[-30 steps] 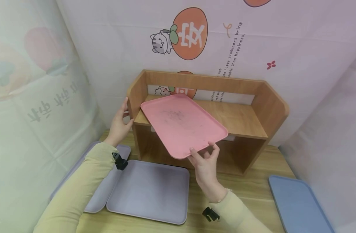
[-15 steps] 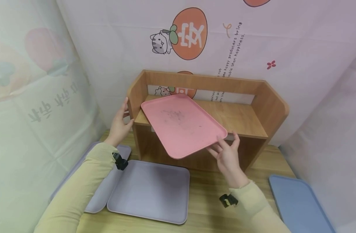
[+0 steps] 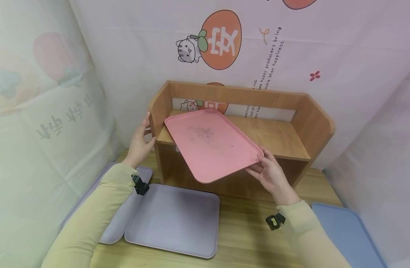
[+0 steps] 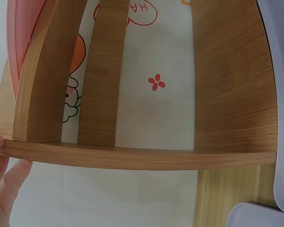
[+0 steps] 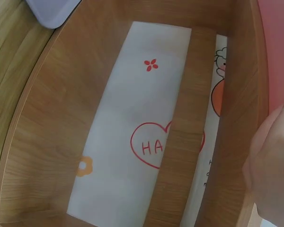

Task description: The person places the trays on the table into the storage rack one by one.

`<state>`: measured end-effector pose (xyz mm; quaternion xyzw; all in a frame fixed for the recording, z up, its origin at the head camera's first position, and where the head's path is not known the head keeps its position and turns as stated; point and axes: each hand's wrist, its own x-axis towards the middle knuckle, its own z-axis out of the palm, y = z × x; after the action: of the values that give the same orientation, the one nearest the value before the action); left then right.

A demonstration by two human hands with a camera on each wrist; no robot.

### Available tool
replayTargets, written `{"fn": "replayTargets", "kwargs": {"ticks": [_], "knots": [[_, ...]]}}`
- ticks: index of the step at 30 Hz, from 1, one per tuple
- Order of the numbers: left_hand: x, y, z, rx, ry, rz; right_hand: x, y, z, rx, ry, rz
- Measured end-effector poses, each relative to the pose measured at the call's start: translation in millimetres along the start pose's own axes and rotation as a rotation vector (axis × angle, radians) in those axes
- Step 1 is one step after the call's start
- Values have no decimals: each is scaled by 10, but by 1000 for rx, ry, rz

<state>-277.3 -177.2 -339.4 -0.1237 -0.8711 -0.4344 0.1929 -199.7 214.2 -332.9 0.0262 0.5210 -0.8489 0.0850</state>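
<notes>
A pink tray (image 3: 218,149) with dark scuffs lies slanted on the upper board of a small wooden shelf (image 3: 285,139), its near end jutting out past the front edge. My right hand (image 3: 270,173) grips the tray's near right corner, thumb on top and fingers beneath. In the right wrist view that hand (image 5: 277,165) shows beside the shelf board. My left hand (image 3: 140,143) rests against the outside of the shelf's left side panel, its thumb at the front edge. The left wrist view has fingertips (image 4: 12,182) touching that panel (image 4: 132,158).
On the wooden table (image 3: 251,238), a lavender tray (image 3: 174,219) lies in front of the shelf. Another lavender tray (image 3: 115,223) is at its left, partly under my left sleeve. A blue tray (image 3: 350,230) lies at the right. Printed cloth (image 3: 124,56) hangs behind and at both sides.
My right hand has slid rightward along the tray's near edge to its right corner and taken hold there. The left hand and the tray stay almost in place.
</notes>
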Motion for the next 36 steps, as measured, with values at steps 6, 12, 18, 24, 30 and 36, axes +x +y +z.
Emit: {"fn": "replayTargets", "kwargs": {"ticks": [6,12,18,24,30,36], "knots": [[43,0,-3,-10,-4,8,-44,18,62,41,-11,38],[43,14,-5,-12,3,27,-142,68,137,1,-65,40],[49,3,-5,-17,12,47,-219,141,272,-33,-140,38],[52,-24,6,-22,17,57,-208,248,444,-85,-168,39],[55,-43,13,-26,16,67,-152,321,584,-92,-147,29],[57,-54,1,-31,4,47,-83,366,692,-80,-132,26]]}}
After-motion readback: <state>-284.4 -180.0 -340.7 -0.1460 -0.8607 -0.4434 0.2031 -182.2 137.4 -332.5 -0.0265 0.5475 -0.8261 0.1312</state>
